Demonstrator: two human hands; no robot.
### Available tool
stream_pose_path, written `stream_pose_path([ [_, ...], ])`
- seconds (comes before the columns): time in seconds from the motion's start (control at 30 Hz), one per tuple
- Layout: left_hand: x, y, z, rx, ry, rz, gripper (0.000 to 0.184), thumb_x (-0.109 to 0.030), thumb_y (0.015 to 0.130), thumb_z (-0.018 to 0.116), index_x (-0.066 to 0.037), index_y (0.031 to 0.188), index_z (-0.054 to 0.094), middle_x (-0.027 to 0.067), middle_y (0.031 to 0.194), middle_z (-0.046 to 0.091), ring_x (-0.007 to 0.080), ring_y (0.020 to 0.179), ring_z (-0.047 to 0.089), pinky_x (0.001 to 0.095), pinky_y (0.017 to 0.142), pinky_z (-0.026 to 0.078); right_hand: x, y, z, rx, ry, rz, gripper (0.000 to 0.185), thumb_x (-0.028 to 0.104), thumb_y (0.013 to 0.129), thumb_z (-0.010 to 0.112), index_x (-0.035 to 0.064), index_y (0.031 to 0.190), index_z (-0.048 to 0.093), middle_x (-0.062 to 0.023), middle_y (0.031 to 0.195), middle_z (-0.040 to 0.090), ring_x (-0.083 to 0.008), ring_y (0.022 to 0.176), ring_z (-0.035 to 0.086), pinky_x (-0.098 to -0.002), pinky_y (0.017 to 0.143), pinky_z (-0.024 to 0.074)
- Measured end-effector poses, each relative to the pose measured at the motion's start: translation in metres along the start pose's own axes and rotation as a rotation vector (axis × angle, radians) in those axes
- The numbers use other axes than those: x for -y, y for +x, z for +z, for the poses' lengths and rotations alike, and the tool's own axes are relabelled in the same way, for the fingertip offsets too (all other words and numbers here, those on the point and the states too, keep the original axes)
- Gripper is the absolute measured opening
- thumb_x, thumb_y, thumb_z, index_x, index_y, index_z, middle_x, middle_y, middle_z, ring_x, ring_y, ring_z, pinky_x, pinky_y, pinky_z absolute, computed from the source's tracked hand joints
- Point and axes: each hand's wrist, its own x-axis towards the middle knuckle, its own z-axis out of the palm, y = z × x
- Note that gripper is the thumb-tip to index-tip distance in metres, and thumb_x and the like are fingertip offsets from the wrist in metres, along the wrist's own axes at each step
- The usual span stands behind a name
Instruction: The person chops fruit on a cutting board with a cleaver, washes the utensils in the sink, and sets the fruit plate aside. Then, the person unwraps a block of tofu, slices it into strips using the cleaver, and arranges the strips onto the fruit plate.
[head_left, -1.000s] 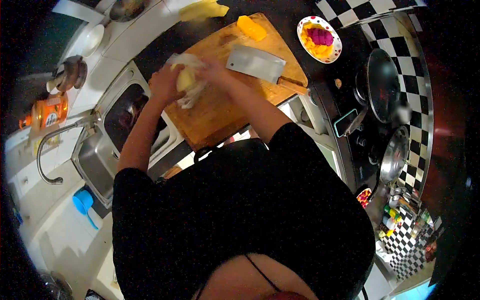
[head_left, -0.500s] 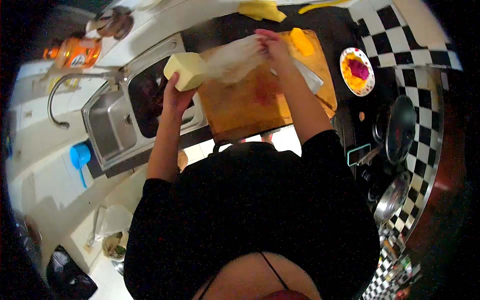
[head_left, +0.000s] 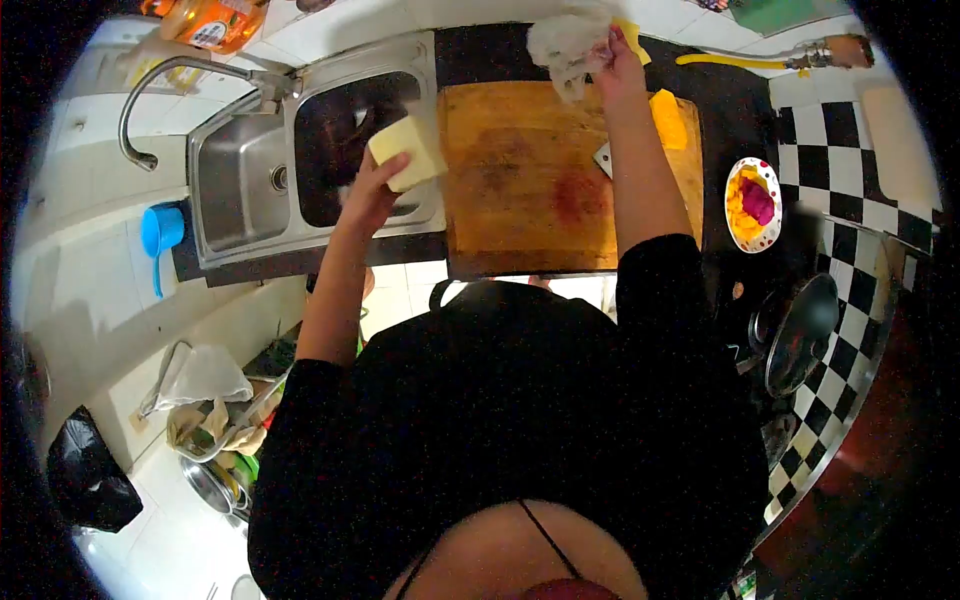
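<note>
My left hand (head_left: 374, 196) grips a pale yellow block (head_left: 410, 153) with flat sides, above the right edge of the sink. From my right hand (head_left: 622, 72), raised past the back edge of the cutting board, hangs a crumpled clear plastic bag (head_left: 568, 45). The wooden cutting board (head_left: 510, 215) has reddish stains on it. On its right side rests an orange piece of food (head_left: 668, 120), its kind unclear. A metal blade (head_left: 603, 159) lies on the board, mostly hidden by my right forearm.
A double sink (head_left: 240, 190) with a curved faucet (head_left: 130, 110) stands to the left. An oval plate (head_left: 752, 205) of orange and purple pieces sits right of the board. Farther right is a dark pan (head_left: 803, 335). A blue dipper (head_left: 162, 232) hangs at the left.
My right hand has pulled the plastic bag away from the block, up and to the right. My left hand has shifted slightly right with the block. The camera view has turned a little.
</note>
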Motion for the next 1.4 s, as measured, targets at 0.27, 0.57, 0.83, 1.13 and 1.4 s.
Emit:
stream_pose_path([
  [0.27,0.048,0.056,0.055,-0.057,1.308,0.412,0.075,-0.034,0.057,0.078,-0.010,0.118,0.042,0.0157,0.103,0.052,0.0301,0.087,0.057,0.0382,0.071,0.048,-0.008,-0.023,0.060,-0.045,0.158,0.130,0.014,0.009,0.091,0.042,0.0089,0.097,0.055,-0.0023,0.077,0.055,-0.0113,0.055,0.046,-0.0208,0.049,0.0416],
  [0.57,0.059,0.072,0.109,-0.162,1.856,0.568,0.078,-0.047,0.063,0.069,-0.013,0.126,0.039,0.0178,0.108,0.050,0.0300,0.106,0.048,0.0447,0.082,0.043,0.005,-0.069,0.123,0.278,0.200,0.220,0.013,0.010,0.090,0.042,0.0090,0.099,0.052,0.0021,0.067,0.044,-0.0070,0.050,0.038,-0.0192,0.046,0.0355],
  [0.83,-0.029,0.115,0.090,0.523,-0.003,0.015,0.063,-0.027,0.077,0.063,-0.012,0.130,0.033,0.0035,0.114,0.053,0.0165,0.107,0.049,0.0346,0.085,0.040,0.000,-0.077,0.126,0.242,0.161,0.275,0.016,0.010,0.089,0.045,0.0066,0.104,0.051,-0.0014,0.075,0.052,-0.0080,0.055,0.047,-0.0208,0.046,0.0399],
  [1.13,-0.022,0.216,0.039,0.101,0.282,0.141,0.060,-0.026,0.079,0.065,-0.007,0.129,0.038,0.0098,0.098,0.059,0.0230,0.083,0.059,0.0336,0.068,0.050,0.013,-0.065,0.123,-0.243,-0.649,0.167,0.060,0.038,0.081,0.061,0.0207,0.133,0.035,-0.0083,0.123,0.046,-0.0313,0.118,0.042,-0.0550,0.095,0.0348],
  [1.4,0.012,0.189,0.005,-0.160,0.666,0.638,0.057,-0.031,0.070,0.067,-0.003,0.116,0.050,0.0212,0.114,0.053,0.0351,0.104,0.051,0.0394,0.088,0.042,0.038,-0.170,0.057,-0.370,-1.043,-0.029,0.036,0.013,0.083,0.060,0.0064,0.117,0.051,-0.0075,0.111,0.054,-0.0176,0.094,0.057,-0.0294,0.082,0.0467],
])
